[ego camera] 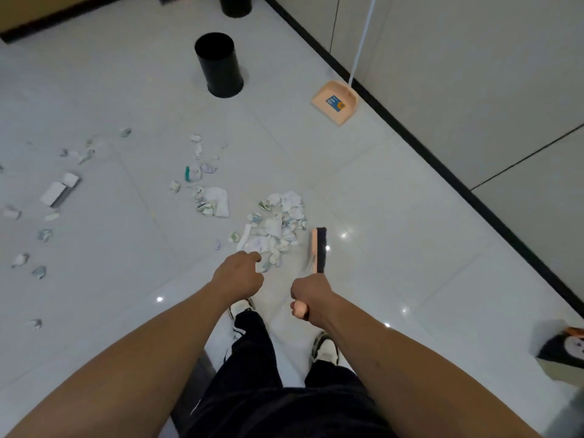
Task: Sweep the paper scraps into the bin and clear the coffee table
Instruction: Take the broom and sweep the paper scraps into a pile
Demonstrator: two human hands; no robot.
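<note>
My right hand (311,295) grips the peach handle of a broom; its peach and black head (318,249) touches the white floor just right of a heap of paper scraps (276,226). My left hand (238,276) hangs in front of me with loosely curled fingers and holds nothing. More scraps (202,181) lie scattered to the left across the tiles, with a small white box (60,188) among them. A black bin (219,64) stands upright further away. A peach dustpan (335,102) with a long white handle leans at the wall.
A dark skirting line (442,165) runs diagonally along the grey wall on the right. A second black bin (235,4) stands at the top edge. A box with a printed picture (565,349) sits at the right. My legs and shoes are below.
</note>
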